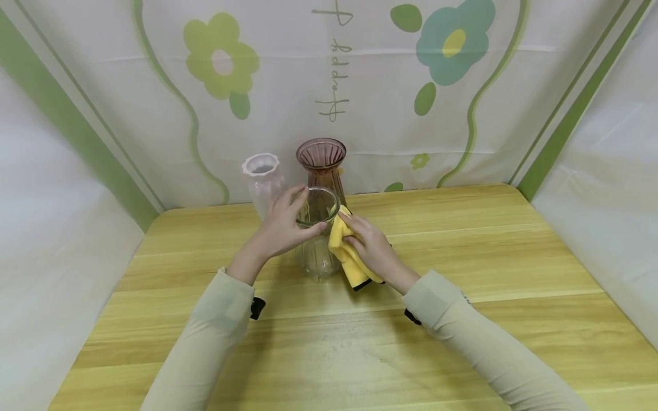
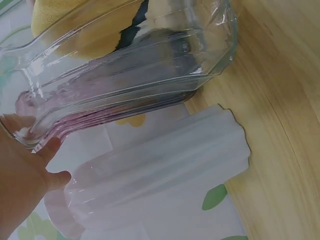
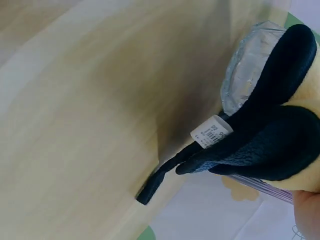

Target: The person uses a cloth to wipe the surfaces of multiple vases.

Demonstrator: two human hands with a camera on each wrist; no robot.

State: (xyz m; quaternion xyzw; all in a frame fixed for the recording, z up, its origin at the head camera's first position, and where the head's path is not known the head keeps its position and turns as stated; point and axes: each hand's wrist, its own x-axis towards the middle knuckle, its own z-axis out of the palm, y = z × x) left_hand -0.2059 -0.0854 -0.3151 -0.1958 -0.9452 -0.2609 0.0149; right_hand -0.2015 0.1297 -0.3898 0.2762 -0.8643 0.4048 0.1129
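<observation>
A clear glass vase (image 1: 316,260) with a flared rim stands upright on the table. My left hand (image 1: 277,228) holds it at the neck and rim, thumb on the near side and fingers on the far side. My right hand (image 1: 375,248) grips a yellow cloth (image 1: 345,257) with dark edging, pressed against the right side of the vase by the rim. The cloth's folds and a white tag (image 3: 211,132) hang down in the right wrist view. In the left wrist view, the cloth shows through the vase's ribbed glass (image 2: 215,47).
Right behind the clear vase stands a purple-pink glass vase (image 1: 322,155). A pale pink vase (image 1: 263,185) with a scalloped rim is at its left, close to my left fingers. The wooden table (image 1: 462,245) ends at a white curtain (image 1: 288,74) with printed flowers.
</observation>
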